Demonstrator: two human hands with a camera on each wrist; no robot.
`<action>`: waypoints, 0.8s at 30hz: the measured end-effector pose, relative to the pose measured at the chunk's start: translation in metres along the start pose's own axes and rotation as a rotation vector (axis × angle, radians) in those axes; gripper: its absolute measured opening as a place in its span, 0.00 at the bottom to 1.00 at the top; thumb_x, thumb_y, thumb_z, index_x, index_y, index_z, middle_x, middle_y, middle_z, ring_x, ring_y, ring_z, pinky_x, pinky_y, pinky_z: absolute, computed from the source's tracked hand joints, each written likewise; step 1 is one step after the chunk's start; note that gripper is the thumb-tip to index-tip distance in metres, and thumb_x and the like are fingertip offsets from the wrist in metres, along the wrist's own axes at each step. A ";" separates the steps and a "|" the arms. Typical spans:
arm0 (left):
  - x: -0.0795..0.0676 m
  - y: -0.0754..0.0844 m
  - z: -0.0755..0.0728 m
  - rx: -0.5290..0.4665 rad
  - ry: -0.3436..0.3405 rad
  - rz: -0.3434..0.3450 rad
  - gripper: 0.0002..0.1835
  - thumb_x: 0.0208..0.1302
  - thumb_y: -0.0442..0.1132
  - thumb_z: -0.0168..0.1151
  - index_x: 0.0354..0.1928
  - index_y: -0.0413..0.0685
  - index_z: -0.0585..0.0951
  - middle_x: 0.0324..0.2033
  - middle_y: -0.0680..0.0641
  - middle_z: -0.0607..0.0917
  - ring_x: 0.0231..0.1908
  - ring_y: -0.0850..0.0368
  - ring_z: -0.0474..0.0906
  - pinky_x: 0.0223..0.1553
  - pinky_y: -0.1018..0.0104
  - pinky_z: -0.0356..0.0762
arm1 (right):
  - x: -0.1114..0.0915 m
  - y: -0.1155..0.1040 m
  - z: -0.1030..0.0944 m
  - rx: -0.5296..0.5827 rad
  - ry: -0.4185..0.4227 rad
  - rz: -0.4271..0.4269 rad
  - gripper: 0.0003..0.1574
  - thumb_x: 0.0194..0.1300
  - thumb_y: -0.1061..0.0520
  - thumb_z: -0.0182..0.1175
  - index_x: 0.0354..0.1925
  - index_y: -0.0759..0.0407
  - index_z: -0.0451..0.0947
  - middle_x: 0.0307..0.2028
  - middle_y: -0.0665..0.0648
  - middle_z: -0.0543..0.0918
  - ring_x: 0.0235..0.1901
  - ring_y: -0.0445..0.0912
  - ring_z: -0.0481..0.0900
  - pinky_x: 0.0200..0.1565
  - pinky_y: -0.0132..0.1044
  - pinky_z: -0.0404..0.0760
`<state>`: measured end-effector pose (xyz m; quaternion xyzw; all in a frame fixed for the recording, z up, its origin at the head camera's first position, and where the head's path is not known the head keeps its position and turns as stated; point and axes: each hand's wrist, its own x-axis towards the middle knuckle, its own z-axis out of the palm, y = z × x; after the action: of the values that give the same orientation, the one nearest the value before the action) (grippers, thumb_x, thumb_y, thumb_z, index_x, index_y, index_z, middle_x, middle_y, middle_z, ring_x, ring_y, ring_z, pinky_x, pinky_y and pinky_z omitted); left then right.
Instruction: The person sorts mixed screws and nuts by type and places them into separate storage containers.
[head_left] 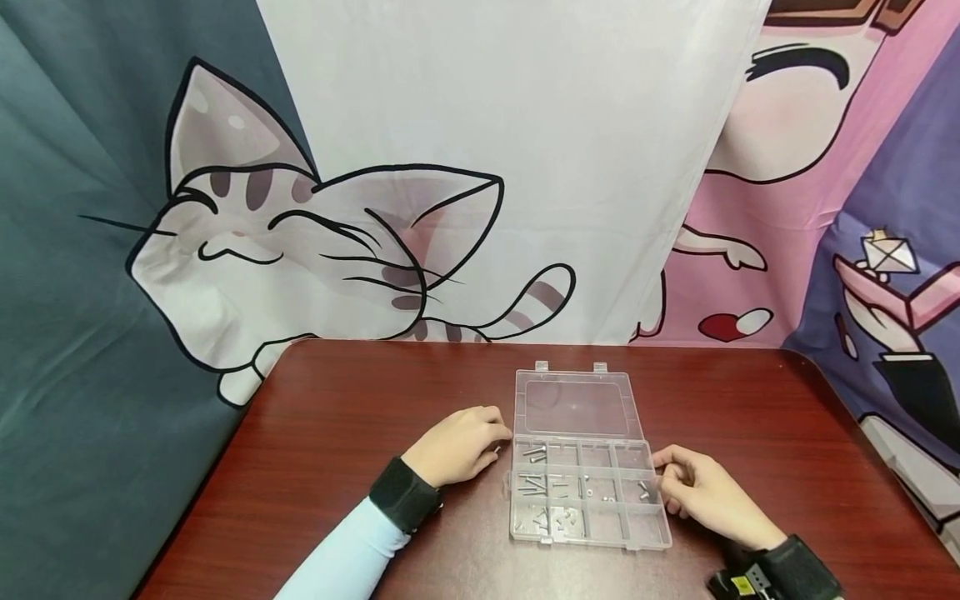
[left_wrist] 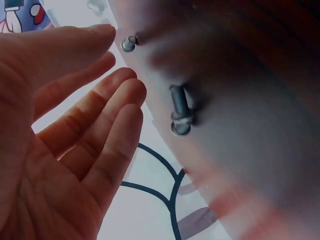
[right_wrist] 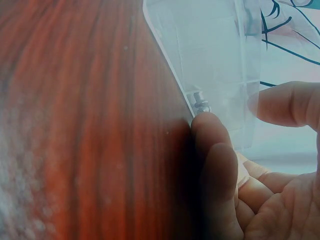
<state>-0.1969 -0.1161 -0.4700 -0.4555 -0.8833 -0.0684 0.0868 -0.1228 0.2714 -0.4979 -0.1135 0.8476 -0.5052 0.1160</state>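
A clear plastic compartment box (head_left: 570, 543) lies on the table with its lid (head_left: 573, 404) folded back. Its compartments hold bolts (head_left: 534, 485) and other small metal pieces. Left of the box, my left hand (head_left: 459, 446) rests with loosely bent fingers and holds nothing. In the left wrist view, a bolt with a ring on its shank (left_wrist: 181, 111) and a smaller metal fastener (left_wrist: 128, 44) are beside its fingers. My right hand (head_left: 708, 492) holds the box's right side between its fingers. Through the wall near its fingertips, a bolt (right_wrist: 201, 101) shows in the right wrist view.
The reddish-brown table (head_left: 360, 392) has a glossy surface and ends at a back edge against printed cloth (head_left: 525, 100). Small clips (head_left: 600, 367) stick out from the lid's far edge. Black bands (head_left: 405, 493) circle both wrists.
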 end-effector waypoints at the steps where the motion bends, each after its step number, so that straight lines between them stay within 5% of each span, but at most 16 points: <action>1: 0.001 0.001 0.000 -0.003 -0.004 0.000 0.12 0.57 0.38 0.66 0.45 0.54 0.87 0.37 0.56 0.78 0.38 0.63 0.76 0.45 0.68 0.74 | 0.000 0.000 0.000 -0.002 -0.001 0.000 0.23 0.69 0.51 0.58 0.52 0.69 0.73 0.22 0.53 0.76 0.22 0.44 0.77 0.26 0.38 0.77; 14: 0.006 0.009 0.003 0.030 0.016 -0.047 0.11 0.57 0.32 0.62 0.29 0.60 0.86 0.23 0.59 0.70 0.25 0.63 0.73 0.31 0.69 0.73 | 0.001 -0.005 0.000 -0.017 0.003 -0.007 0.22 0.68 0.52 0.59 0.51 0.69 0.73 0.22 0.53 0.76 0.21 0.44 0.77 0.25 0.38 0.78; 24: 0.005 0.008 0.008 0.009 -0.011 -0.082 0.11 0.46 0.29 0.55 0.21 0.57 0.71 0.20 0.58 0.64 0.20 0.63 0.63 0.23 0.70 0.61 | 0.000 -0.003 0.001 -0.023 0.013 0.018 0.23 0.68 0.52 0.59 0.52 0.68 0.73 0.22 0.53 0.76 0.21 0.44 0.77 0.26 0.38 0.77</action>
<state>-0.1936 -0.1057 -0.4762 -0.4191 -0.9019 -0.0653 0.0813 -0.1222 0.2693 -0.4954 -0.1039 0.8550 -0.4952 0.1135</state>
